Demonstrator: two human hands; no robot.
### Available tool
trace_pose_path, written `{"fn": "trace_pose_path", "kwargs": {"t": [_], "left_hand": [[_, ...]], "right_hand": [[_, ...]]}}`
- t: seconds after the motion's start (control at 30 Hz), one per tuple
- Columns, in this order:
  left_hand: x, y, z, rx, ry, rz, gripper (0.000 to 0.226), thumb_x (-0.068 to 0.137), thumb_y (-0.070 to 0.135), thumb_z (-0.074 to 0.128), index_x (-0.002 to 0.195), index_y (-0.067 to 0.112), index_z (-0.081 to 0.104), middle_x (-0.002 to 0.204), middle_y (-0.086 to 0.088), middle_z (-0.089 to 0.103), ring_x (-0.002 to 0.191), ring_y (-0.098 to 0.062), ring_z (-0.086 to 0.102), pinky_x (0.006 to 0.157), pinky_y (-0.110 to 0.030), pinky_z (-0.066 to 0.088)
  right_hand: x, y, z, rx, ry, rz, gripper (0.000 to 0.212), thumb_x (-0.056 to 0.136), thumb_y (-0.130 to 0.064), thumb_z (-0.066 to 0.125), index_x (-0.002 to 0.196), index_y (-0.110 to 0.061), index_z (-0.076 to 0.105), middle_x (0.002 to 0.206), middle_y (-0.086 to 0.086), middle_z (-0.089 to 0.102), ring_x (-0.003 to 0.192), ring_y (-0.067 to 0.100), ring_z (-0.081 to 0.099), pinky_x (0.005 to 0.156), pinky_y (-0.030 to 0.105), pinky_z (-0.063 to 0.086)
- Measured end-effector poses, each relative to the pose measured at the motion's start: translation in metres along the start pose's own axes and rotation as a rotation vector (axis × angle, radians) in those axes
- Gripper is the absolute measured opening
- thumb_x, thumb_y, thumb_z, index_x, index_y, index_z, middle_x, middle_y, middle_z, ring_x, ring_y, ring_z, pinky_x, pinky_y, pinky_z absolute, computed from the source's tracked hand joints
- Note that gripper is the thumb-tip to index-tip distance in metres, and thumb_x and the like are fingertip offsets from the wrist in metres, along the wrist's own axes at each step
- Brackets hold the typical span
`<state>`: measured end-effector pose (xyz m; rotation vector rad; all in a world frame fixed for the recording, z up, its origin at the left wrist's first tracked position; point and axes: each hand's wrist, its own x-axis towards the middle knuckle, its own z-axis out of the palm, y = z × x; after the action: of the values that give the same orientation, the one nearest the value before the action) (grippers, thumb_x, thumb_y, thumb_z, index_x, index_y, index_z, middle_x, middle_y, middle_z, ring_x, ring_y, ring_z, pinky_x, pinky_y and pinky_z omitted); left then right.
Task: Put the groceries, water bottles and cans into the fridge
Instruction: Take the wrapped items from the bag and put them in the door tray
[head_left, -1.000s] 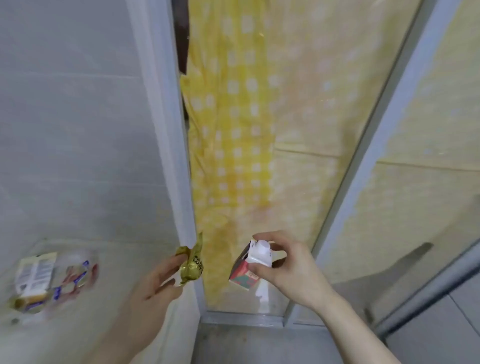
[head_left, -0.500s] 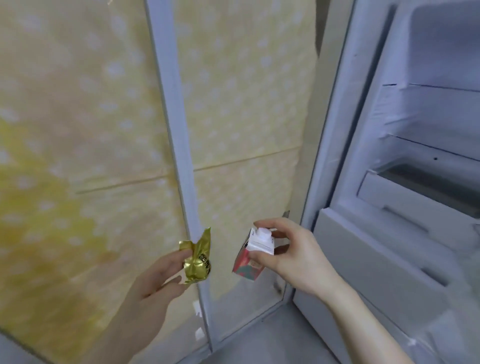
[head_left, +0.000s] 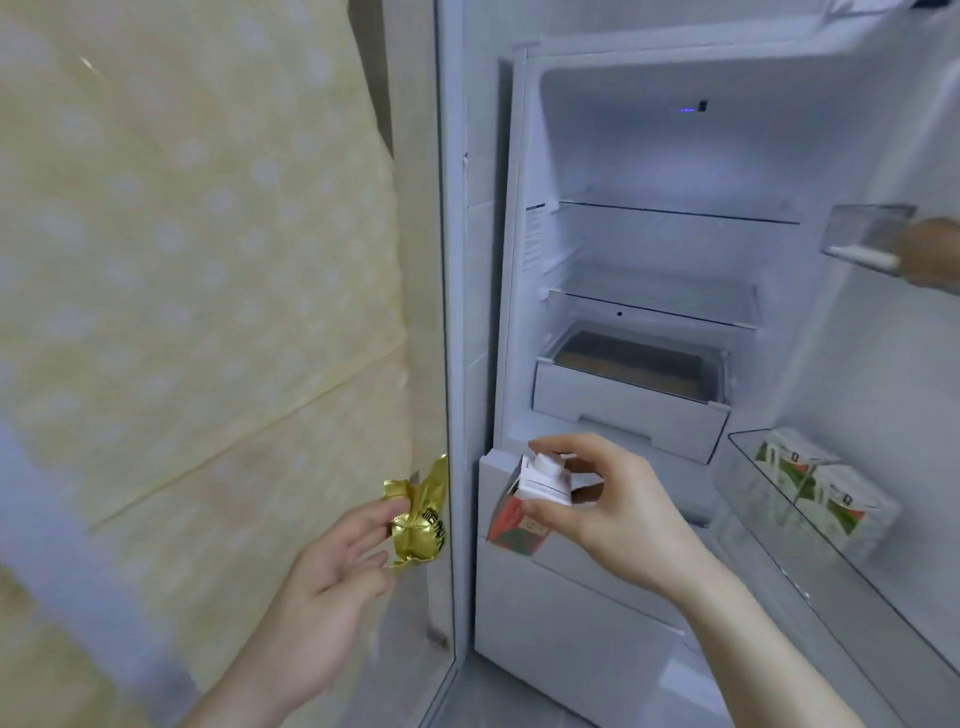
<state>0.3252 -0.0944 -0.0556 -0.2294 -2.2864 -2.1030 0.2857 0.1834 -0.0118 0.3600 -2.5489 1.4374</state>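
Observation:
My right hand (head_left: 618, 514) grips a small red and white carton (head_left: 524, 506) with a white cap, tilted, in front of the open fridge (head_left: 649, 156). My left hand (head_left: 332, 587) pinches a crinkled gold foil packet (head_left: 418, 522) just left of the fridge's left edge. The fridge interior is lit, with glass shelves (head_left: 670, 213) and a white drawer (head_left: 628, 400) below them. Two green and white cartons (head_left: 810, 483) stand in the door bin (head_left: 769, 519) at the lower right.
A frosted glass panel with a pale yellow dotted curtain (head_left: 197, 260) behind it fills the left side. Another person's hand (head_left: 930, 257) rests on an upper door bin (head_left: 862, 236) at the right edge. A grey floor (head_left: 519, 701) shows below the fridge.
My view has swung right from the glass panel to the open fridge, whose whole interior and door bins are now in sight. Both hands still hold their items at about the same height.

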Motion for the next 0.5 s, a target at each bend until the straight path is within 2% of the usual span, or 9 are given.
{"fn": "trace_pose_path", "kwargs": {"t": [0.1, 0.27, 0.43, 0.5], "left_hand": [[0.040, 0.006, -0.003, -0.023, -0.075, 0.008, 0.059, 0.068, 0.005, 0.058, 0.126, 0.012, 0.065, 0.120, 0.006, 0.074, 0.118, -0.007, 0.066, 0.094, -0.013, 0.050], [0.097, 0.021, 0.011, -0.058, -0.209, 0.031, 0.057, 0.070, 0.012, 0.061, 0.127, 0.019, 0.066, 0.120, 0.008, 0.074, 0.120, -0.004, 0.064, 0.103, -0.027, 0.047], [0.154, 0.032, 0.037, -0.072, -0.284, 0.051, 0.058, 0.070, 0.009, 0.058, 0.127, 0.019, 0.065, 0.119, 0.005, 0.075, 0.117, -0.007, 0.066, 0.096, -0.019, 0.052], [0.177, 0.037, 0.050, -0.077, -0.302, 0.062, 0.060, 0.070, 0.010, 0.058, 0.128, 0.020, 0.065, 0.120, 0.006, 0.074, 0.119, -0.006, 0.065, 0.097, -0.021, 0.051]], "right_hand": [[0.017, -0.002, -0.009, -0.046, 0.087, 0.020, 0.047, 0.078, -0.023, 0.086, 0.118, -0.039, 0.069, 0.114, -0.028, 0.067, 0.108, -0.007, 0.062, 0.081, 0.016, 0.056], [0.045, 0.003, -0.033, -0.118, 0.224, 0.056, 0.047, 0.080, -0.024, 0.086, 0.120, -0.041, 0.068, 0.114, -0.025, 0.068, 0.105, -0.007, 0.063, 0.080, 0.016, 0.057], [0.088, 0.015, -0.067, -0.197, 0.321, 0.062, 0.043, 0.083, -0.030, 0.083, 0.122, -0.040, 0.067, 0.115, -0.026, 0.066, 0.105, -0.009, 0.062, 0.080, 0.010, 0.054], [0.113, 0.023, -0.083, -0.200, 0.362, 0.060, 0.044, 0.083, -0.029, 0.082, 0.124, -0.038, 0.067, 0.112, -0.025, 0.069, 0.099, -0.007, 0.066, 0.080, 0.010, 0.052]]}}
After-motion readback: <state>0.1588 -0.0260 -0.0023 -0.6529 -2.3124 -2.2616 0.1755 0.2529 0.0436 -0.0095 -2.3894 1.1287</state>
